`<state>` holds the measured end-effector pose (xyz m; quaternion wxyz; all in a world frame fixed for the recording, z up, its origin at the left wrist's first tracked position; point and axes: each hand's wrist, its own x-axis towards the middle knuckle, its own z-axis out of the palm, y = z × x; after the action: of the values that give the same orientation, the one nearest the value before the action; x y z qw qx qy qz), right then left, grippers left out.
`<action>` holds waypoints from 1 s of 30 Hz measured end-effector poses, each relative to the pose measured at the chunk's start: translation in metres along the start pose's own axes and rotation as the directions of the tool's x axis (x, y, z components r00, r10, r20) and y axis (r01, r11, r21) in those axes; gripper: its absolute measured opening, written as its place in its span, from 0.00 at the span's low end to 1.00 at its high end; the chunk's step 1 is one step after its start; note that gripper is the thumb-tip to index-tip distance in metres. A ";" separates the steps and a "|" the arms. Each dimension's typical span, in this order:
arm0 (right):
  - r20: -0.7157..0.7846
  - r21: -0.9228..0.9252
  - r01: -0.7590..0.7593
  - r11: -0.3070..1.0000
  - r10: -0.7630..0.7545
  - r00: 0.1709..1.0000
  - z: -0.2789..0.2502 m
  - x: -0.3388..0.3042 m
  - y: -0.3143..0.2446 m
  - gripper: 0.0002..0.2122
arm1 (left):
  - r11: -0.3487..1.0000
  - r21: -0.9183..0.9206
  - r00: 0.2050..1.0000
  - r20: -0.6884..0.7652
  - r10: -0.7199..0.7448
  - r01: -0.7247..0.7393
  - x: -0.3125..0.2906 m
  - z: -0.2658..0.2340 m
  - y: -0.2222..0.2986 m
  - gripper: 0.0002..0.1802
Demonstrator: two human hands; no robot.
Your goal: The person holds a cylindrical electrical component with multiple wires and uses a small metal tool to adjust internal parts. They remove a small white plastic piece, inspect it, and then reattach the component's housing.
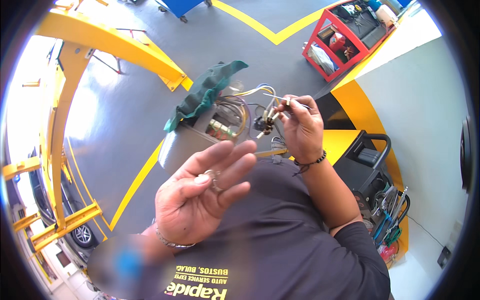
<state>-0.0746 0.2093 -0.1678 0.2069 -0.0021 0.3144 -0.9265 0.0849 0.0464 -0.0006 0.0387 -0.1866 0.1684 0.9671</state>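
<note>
Showing the left hand (pixel 202 192) palm up nearest the camera, fingers apart, a small shiny ring-like piece (pixel 215 180) by the thumb tip; worn or loose, cannot tell. Metal bracelet (pixel 172 243) on that wrist, black T-shirt (pixel 280 235) below. Right hand (pixel 302 122), beaded bracelet (pixel 311 161) on its wrist, pinches a thin pale rod (pixel 273 95) between thumb and fingers, above a black component (pixel 263 125) with pale wire connectors. Hands are well apart. Just left of the component: open grey housing (pixel 175 152), wires (pixel 243 111) looping out, green cloth (pixel 202 95) draped over its far side. Tool cart (pixel 367 155) at right, hand tools on it. Farther: yellow lift frame (pixel 112 37), red cart (pixel 327 75), yellow-lined grey floor (pixel 255 55), car wheel (pixel 83 234) far left.
</note>
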 end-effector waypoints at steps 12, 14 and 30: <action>-0.004 -0.223 0.196 0.955 -0.202 0.979 0.007 -0.006 -0.008 0.03 | 0.998 0.037 0.995 0.077 -0.056 0.054 -0.003 -0.009 0.009 0.23; 0.048 -0.333 0.276 0.902 -0.276 0.960 0.012 -0.029 -0.022 0.03 | 0.989 0.117 0.996 -0.010 -0.088 0.089 -0.003 -0.009 0.007 0.21; 0.677 -0.684 0.714 -0.150 -0.496 0.544 0.030 -0.193 -0.079 0.07 | 0.654 0.528 0.782 -0.033 -0.622 0.542 0.009 0.002 -0.074 0.15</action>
<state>0.0753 0.3229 -0.0737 -0.2732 -0.3568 0.7354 -0.5071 0.0863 0.1164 -0.0250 0.4078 -0.1397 0.3456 0.8335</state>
